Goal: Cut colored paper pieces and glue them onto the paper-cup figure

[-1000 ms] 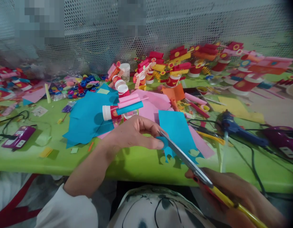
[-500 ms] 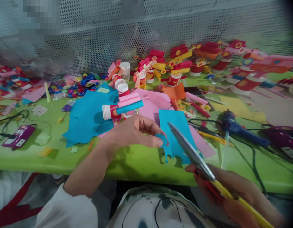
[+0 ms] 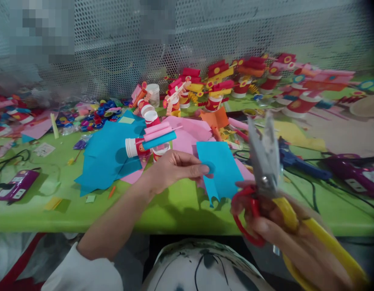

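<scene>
My left hand (image 3: 187,167) reaches over the table with thumb and finger pinched on a small round piece of blue paper (image 3: 210,168), hard to make out against the blue sheet of the same colour. That blue sheet (image 3: 219,159) has curved bites cut from its near edge. Held up at the right, my right hand (image 3: 274,234) grips scissors (image 3: 264,169) with red and yellow handles. Their blades are parted and point away from me, with nothing between them. Left of the sheet, a red-and-white cup (image 3: 132,148) lies on its side beneath pink and blue paper rolls (image 3: 158,131).
Several paper-cup models (image 3: 215,101) stand along the mesh wall. Larger blue sheets (image 3: 105,153) and a pink sheet (image 3: 183,139) cover the middle. At the right lie a blue glue gun (image 3: 305,163), cables and a purple power strip (image 3: 353,176); another purple power strip (image 3: 17,184) is at the left.
The scissors have swung upright and their blades have opened. My left hand has kept its pinch on the small blue piece, now over the sheet. The view has shifted slightly.
</scene>
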Available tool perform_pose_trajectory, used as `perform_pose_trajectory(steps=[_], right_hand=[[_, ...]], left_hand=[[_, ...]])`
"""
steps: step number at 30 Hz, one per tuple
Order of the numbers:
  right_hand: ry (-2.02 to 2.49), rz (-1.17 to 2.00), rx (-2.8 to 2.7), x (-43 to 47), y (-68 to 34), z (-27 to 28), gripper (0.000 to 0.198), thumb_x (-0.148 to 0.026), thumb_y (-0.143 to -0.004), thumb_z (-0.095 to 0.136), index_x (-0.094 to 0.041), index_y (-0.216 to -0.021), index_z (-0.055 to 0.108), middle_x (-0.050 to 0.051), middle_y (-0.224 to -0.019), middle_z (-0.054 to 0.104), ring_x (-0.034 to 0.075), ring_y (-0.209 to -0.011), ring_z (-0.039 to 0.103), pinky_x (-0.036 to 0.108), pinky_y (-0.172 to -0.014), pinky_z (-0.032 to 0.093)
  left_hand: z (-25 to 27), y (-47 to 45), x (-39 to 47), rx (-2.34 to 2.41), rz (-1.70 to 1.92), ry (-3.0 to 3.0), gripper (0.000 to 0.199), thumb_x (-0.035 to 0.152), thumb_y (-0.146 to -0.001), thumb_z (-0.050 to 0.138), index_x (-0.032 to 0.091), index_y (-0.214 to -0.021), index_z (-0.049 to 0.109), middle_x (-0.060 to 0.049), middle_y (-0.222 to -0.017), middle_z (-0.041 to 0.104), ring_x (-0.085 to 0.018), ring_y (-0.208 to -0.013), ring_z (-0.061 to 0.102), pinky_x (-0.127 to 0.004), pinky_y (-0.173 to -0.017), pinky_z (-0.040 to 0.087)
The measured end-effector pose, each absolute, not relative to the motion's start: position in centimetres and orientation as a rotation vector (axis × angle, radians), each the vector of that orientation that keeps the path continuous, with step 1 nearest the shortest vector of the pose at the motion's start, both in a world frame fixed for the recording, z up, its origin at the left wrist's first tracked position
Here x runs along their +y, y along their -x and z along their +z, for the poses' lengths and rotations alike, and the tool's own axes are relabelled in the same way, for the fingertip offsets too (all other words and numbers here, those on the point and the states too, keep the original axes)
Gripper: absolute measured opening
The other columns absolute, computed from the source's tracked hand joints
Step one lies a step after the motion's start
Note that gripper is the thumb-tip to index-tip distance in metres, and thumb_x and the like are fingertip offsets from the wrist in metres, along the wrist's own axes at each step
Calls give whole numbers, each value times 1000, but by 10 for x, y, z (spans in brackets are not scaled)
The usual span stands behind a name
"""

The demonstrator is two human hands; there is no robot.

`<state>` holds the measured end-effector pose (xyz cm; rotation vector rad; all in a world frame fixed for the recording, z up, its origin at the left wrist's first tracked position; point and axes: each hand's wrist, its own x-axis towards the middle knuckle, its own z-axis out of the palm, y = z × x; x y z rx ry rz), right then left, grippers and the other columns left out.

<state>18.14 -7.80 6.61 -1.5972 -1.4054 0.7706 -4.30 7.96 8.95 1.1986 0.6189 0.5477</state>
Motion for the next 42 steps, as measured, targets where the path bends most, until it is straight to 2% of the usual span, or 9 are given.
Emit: perform_pose_trajectory(steps=[3, 6, 9, 14, 17, 20, 33, 37, 42], right_hand=[[1614, 804, -1219, -63, -173, 78, 48, -57, -83, 88, -27, -115, 69, 3, -82, 78, 20, -61, 70, 28, -53, 62], [1525, 797, -1168, -49, -164, 79, 54, -55, -80, 90, -24, -118, 69, 4, -84, 79, 20, -65, 71, 29, -56, 62], [1422, 869, -1188, -43, -157, 71, 43, -50, -81, 89, -27, -113, 70, 2, -88, 79, 22, -75, 74, 29, -60, 63], [1422, 811, -1127, -41, -151, 68, 35, -41, -84, 86, -26, -112, 71, -2, -75, 73, 18, -64, 68, 28, -57, 60], [1432, 745, -1041, -37, -148, 74, 21, -39, -81, 86, -24, -86, 73, -3, -64, 67, 15, -54, 60, 27, -52, 57], [1426, 721, -953, -34, -143, 77, 23, -39, -77, 88, -24, -71, 70, -1, -66, 69, 14, -54, 61, 26, -52, 58], [1291, 920, -789, -30, -134, 65, 47, -36, -71, 96, -26, -109, 71, -3, -78, 78, 17, -69, 75, 25, -60, 65], [1260, 952, -838, -30, -135, 65, 40, -39, -76, 95, -25, -103, 70, -3, -75, 75, 17, -64, 73, 25, -56, 64], [1202, 1132, -1010, -45, -148, 63, 35, -57, -93, 79, -25, -101, 70, -2, -64, 69, 15, -46, 60, 27, -42, 54]], left_hand=[[81, 39, 74, 586, 431, -1212, 27, 39, -69, 99, 19, -79, 85, -6, -78, 81, -15, -68, 70, -27, -71, 57], [75, 36, 67, 594, 329, -1268, 28, 39, -72, 97, 17, -78, 82, -6, -79, 79, -14, -70, 69, -27, -70, 55], [73, 34, 62, 639, 302, -1313, 28, 37, -73, 95, 16, -76, 76, -3, -75, 74, -13, -69, 66, -27, -68, 51], [81, 34, 61, 619, 269, -1271, 41, 28, -59, 103, 18, -85, 74, -3, -84, 76, -16, -77, 70, -30, -73, 55], [85, 32, 60, 596, 240, -1239, 50, 27, -51, 106, 18, -86, 71, -5, -86, 78, -17, -77, 71, -30, -72, 55], [81, 29, 57, 624, 303, -1195, 51, 30, -51, 107, 17, -85, 72, -4, -86, 77, -16, -77, 69, -29, -72, 53], [67, 21, 57, 648, 670, -1061, 34, 38, -70, 97, 15, -78, 73, 0, -72, 71, -12, -68, 64, -27, -72, 51], [67, 23, 59, 650, 735, -1070, 29, 35, -74, 93, 16, -75, 71, 1, -71, 69, -11, -67, 63, -27, -71, 51], [70, 28, 65, 710, 822, -1099, 31, 24, -64, 94, 16, -64, 64, 0, -81, 72, -9, -65, 63, -27, -68, 53]])
